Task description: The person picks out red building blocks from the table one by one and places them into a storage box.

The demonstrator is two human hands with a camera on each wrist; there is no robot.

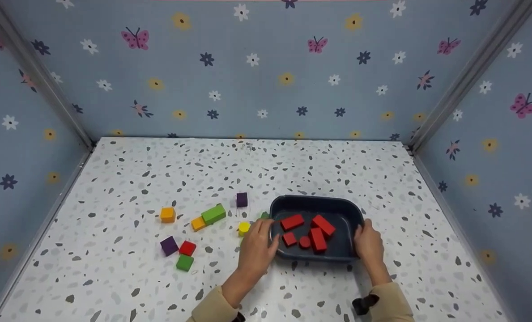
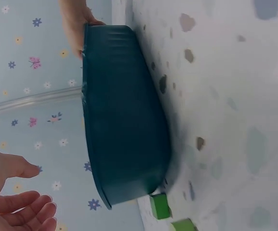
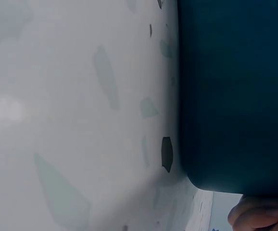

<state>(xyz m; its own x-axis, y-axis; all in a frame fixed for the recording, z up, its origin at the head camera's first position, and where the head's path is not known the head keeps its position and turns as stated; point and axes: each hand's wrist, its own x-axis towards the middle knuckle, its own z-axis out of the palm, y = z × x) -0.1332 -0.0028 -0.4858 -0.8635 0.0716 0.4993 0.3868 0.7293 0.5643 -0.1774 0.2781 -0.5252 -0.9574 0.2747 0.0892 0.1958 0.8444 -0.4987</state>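
A dark blue plastic tub [image 1: 312, 203] stands on the speckled table, with several red blocks [image 1: 292, 222] and a red round piece [image 1: 304, 242] inside. My right hand [image 1: 370, 241] grips the tub's right end, thumb at the rim; in the right wrist view its fingers [image 3: 257, 214] curl against the tub's end. At the left end is my left hand [image 1: 256, 250]. The left wrist view shows that hand's fingers [image 2: 31, 211] loosely bent, with a gap between them and the tub wall [image 2: 124, 110].
Left of the tub lie a yellow piece [image 1: 244, 229], a dark purple cube [image 1: 242, 200], a green block [image 1: 214, 214] against an orange one [image 1: 198, 223], and an orange cube [image 1: 168, 215]. Nearer me sit purple [image 1: 169, 246], red [image 1: 187, 248] and green [image 1: 185, 262] blocks. Patterned walls enclose the table.
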